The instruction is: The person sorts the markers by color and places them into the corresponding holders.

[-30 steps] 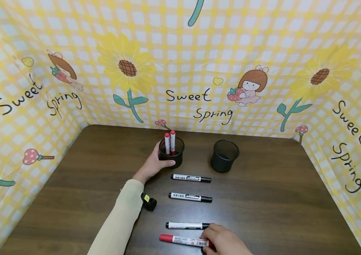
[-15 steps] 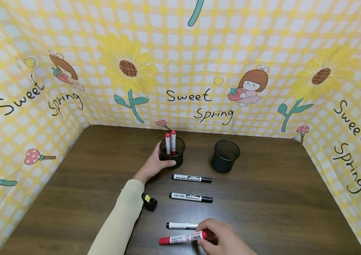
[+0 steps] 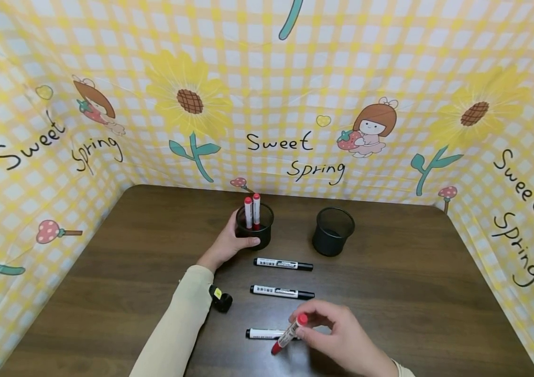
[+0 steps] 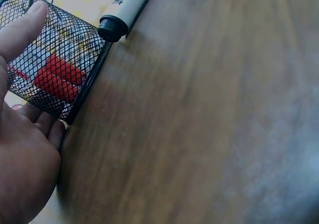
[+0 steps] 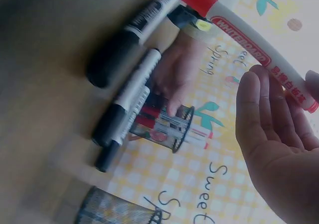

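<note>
My left hand point(image 3: 226, 243) grips the side of a black mesh pen cup point(image 3: 263, 240), its thumb across the front. Two red-ended markers point(image 3: 248, 213) stand in that cup; their red caps show through the mesh in the left wrist view. Low in the head view, my right hand point(image 3: 339, 335) pinches a red whiteboard marker point(image 3: 288, 335) near its upper end. It tilts with the red cap downward and is raised off the table, as the right wrist view point(image 5: 244, 42) suggests. Behind it lies a black-capped marker point(image 3: 263, 333), partly covered by the hand and the red marker.
Two more black-capped markers, a middle one point(image 3: 273, 290) and a far one point(image 3: 274, 263), lie crosswise on the brown table point(image 3: 413, 293). A second black mesh cup point(image 3: 329, 242) stands at the back, right of the held one. A checked cloth point(image 3: 267, 94) encloses the table's back and sides.
My right hand has lifted the red marker from the table and turned it from lying flat to a steep tilt, moving slightly away from the front. The left hand stays on its cup.
</note>
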Motion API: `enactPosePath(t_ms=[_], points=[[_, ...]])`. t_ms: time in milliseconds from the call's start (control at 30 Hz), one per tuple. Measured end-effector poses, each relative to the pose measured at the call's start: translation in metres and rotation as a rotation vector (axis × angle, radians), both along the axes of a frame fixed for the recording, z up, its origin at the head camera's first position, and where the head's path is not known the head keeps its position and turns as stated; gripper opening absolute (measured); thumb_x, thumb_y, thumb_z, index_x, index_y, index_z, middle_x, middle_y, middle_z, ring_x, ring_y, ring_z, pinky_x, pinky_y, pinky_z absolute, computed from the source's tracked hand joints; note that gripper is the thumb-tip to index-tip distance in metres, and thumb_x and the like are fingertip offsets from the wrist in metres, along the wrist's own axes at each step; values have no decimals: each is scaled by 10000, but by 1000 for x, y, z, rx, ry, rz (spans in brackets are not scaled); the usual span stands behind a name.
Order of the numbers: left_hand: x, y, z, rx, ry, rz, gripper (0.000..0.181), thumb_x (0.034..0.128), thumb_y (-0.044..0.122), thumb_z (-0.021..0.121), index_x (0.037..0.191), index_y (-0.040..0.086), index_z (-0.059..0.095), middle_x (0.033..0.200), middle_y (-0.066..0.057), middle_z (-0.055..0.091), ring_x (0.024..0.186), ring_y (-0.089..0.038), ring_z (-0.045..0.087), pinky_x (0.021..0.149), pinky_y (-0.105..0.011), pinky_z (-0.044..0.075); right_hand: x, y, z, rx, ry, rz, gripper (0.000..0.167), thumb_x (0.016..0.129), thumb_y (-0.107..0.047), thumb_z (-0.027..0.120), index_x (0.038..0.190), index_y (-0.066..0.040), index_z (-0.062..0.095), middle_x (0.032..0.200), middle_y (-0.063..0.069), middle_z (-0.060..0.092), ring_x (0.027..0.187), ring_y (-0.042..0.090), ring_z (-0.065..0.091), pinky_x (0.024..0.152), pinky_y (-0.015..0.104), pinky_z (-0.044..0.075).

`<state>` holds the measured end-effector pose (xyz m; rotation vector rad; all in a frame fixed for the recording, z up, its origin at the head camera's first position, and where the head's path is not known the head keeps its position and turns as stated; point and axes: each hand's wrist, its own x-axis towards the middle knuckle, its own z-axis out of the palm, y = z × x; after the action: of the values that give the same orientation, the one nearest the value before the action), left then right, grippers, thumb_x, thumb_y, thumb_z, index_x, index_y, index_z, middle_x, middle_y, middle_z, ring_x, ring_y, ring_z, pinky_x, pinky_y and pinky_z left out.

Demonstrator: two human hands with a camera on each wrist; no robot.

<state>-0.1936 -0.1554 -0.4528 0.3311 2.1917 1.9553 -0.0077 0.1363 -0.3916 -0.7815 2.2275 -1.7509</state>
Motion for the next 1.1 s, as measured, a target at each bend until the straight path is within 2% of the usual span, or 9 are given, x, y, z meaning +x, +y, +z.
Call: enactPosePath(t_ms=[167,233,333,467,633,900,1100], points=[[0,-1,0,3,1,2,963,835,27,818,1586,90,218,1565,-171,347,1426,-323,310,1148,-490,229,-13,-4,11,-94,172,6,200,917,29,710,1093,-66,709,1025,76,714,911,163,663,806,326,567],[0,-1,0,7,4,3,962,834,22,818,1585,88,220,1564,-170,351,1426,-321,312,1148,-488,231,-21,-5,17,-121,248,6,241,893,83,708,1102,-37,706,1024,109,713,902,171,669,778,325,572],[0,-1,1,6,5,3,957,834,20,818,1583,85,225,1560,-170,357,1423,-322,319,1147,-485,236,-37,-5,29,-132,312,-13,281,876,116,708,1119,-24,705,1020,122,709,868,171,668,708,305,568],[1,-1,1,-4,-1,0,962,837,31,820,1586,89,219,1560,-168,358,1421,-318,325,1147,-482,241,-58,-6,47,-111,339,-82,277,887,89,716,1132,-41,712,1022,95,715,828,171,670,684,293,562],[2,-1,1,-1,2,-5,971,838,25,817,1589,82,206,1566,-176,346,1426,-323,318,1151,-488,236,-83,-11,62,-90,393,-161,246,898,63,718,1124,-33,716,1004,58,724,833,181,684,736,298,568],[1,-1,1,-7,3,0,976,837,35,822,1591,90,206,1564,-178,352,1423,-323,323,1150,-487,237,-111,-22,71,-104,361,-231,211,899,10,748,1102,-46,729,999,59,738,865,171,681,770,293,560],[1,-1,1,-6,4,4,978,830,34,827,1589,91,214,1565,-174,352,1426,-321,316,1150,-488,229,-127,-32,72,-102,327,-270,189,905,-38,760,1092,-27,734,989,65,739,863,166,679,772,283,554]])
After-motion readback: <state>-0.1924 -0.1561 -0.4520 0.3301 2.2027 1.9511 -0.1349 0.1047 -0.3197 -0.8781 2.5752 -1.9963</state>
